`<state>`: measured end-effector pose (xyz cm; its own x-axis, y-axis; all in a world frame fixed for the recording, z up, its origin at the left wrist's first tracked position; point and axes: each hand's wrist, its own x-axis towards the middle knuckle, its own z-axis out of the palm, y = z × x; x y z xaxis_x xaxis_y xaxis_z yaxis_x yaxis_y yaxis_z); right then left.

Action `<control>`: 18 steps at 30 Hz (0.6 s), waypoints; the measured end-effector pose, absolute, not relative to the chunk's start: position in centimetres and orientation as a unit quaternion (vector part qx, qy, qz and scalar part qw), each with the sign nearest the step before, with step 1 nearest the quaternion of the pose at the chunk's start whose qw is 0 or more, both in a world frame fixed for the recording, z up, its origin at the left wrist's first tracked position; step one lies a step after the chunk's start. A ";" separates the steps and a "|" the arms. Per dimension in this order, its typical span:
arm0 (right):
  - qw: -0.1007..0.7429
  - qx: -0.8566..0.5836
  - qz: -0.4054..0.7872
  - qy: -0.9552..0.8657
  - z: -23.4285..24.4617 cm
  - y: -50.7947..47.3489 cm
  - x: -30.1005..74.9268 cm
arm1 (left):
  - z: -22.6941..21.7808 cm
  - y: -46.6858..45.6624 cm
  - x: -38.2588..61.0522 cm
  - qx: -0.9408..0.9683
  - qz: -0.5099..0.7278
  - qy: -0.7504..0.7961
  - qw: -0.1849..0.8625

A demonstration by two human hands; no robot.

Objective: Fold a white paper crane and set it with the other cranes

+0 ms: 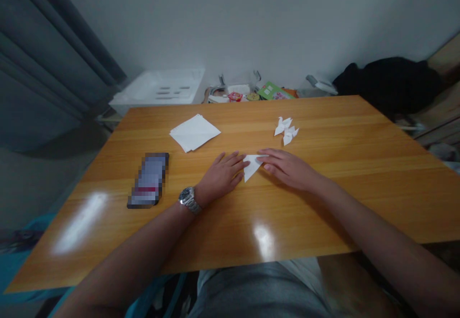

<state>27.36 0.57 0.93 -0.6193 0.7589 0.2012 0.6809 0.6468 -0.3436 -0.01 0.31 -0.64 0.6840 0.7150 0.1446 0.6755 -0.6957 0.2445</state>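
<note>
A small sheet of white paper [252,166], folded into a triangle, lies on the wooden table between my hands. My left hand [223,174] rests flat with its fingers stretched out, and their tips touch the paper's left edge. From the other side my right hand [287,167] reaches in, fingers extended and slightly apart, its fingertips on the paper's right corner and partly covering it. Just beyond my right hand sit folded paper birds [286,130], close together. Farther back on the left is a stack of white paper sheets [195,133].
A phone [149,180] with a blurred screen lies left of my left hand. Past the table's [345,141] far edge are a white plastic tray [158,88], a green packet [275,91] and assorted small items. Dark cloth [388,85] is heaped at the back right.
</note>
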 end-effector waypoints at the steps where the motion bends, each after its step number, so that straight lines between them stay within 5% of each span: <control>1: 0.166 -0.404 0.118 -0.892 0.7 0.8 27.3 | -0.6 0.3 0.0 0.913 0.116 0.381 0.087; 18: 0.188 -0.361 0.117 -0.906 -1.0 0.2 27.3 | -0.1 0.1 0.1 0.908 0.121 0.396 0.070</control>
<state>27.30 0.17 -0.99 -0.6683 0.6983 0.2562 0.6101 0.7117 -0.3482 0.14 0.11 -0.15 0.6574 0.7356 0.1631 0.7017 -0.6766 0.2232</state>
